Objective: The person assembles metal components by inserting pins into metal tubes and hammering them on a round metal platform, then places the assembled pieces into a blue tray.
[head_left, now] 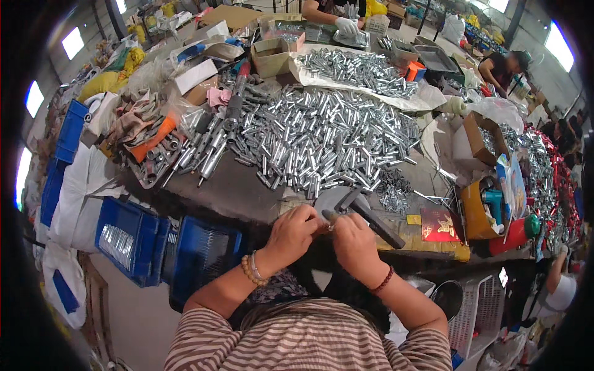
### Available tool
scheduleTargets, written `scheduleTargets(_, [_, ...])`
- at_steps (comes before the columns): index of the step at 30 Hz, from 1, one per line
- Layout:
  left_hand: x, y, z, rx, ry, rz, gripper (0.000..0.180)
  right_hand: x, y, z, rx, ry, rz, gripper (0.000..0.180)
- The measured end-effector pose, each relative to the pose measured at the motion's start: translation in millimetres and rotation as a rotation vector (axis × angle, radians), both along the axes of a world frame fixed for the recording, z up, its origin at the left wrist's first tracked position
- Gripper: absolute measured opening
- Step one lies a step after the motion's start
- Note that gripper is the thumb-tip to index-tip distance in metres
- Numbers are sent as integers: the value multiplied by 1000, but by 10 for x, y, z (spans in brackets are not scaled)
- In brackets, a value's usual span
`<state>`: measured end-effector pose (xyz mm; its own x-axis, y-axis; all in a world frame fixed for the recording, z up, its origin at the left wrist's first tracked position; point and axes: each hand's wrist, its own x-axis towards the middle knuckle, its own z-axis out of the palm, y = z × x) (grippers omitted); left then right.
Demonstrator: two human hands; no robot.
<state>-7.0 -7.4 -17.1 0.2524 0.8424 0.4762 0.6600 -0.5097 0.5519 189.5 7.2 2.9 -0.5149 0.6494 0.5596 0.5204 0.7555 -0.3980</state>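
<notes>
While my left hand (296, 230) and right hand (354, 238) meet at the worktop (241, 191) edge, both are clenched around a small metal tube (330, 217), mostly hidden between the fingers. I judge it light, rigid and slick, best pinched across its middle. A dark hammer (371, 217) lies just beside my right hand.

Both hands, left (291, 232) and right (354, 240), meet, fingers curled.

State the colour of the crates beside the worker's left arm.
Blue crates, clearest in the head view.
</notes>
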Motion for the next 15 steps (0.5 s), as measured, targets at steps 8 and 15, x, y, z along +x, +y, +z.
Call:
scheduleTargets(8, [-2, 82, 46, -14, 56, 11, 12, 50, 149, 12, -141, 123, -34, 37])
scheduleTargets(15, [-13, 52, 17, -15, -18, -11, 13, 44, 157, -45, -335, 245, -38, 49])
